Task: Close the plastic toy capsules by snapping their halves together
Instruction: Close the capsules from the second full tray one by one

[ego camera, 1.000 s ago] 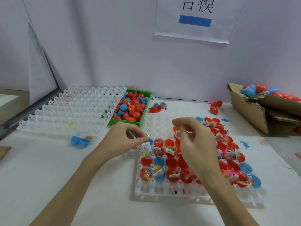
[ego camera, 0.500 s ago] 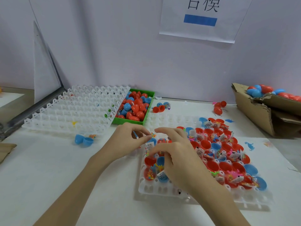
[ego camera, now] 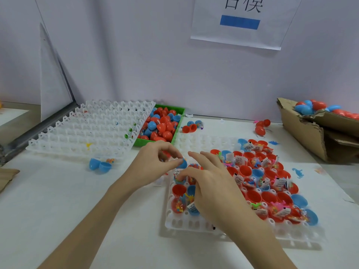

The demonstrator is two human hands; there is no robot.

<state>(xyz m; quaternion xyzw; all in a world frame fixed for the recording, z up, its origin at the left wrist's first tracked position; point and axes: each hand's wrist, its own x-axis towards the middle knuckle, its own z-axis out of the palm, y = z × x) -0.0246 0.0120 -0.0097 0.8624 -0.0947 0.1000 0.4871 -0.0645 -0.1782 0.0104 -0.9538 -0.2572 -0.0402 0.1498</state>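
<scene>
A blue capsule half [ego camera: 182,164] is pinched between the thumb and curled fingers of the left hand [ego camera: 153,166], held just above the far left corner of the white tray [ego camera: 194,223]. Its open side cannot be told for certain, though the dome seems turned up and to the right. Immediately to the right and slightly nearer, the right hand [ego camera: 211,183] is laid over the tray's left columns with fingers spread and relaxed; its index fingertip is pressed down onto a filled lower half [ego camera: 179,178] in the far left cell, and nothing is gripped by it.

The coming move is judged to turn on one relation: the filled half lies just below and a little nearer than the pinched blue half, so the cap has to be brought down and slightly toward the near edge, with its axis upright over the cell. The left hand is the nearer one for the capping; the right is placed to steady the cup.

Further right, the tray is filled with open red and blue halves [ego camera: 252,197] holding small toys and labels. Beyond the tray's far left corner, a green bin [ego camera: 179,121] of closed capsules is seen.
</scene>
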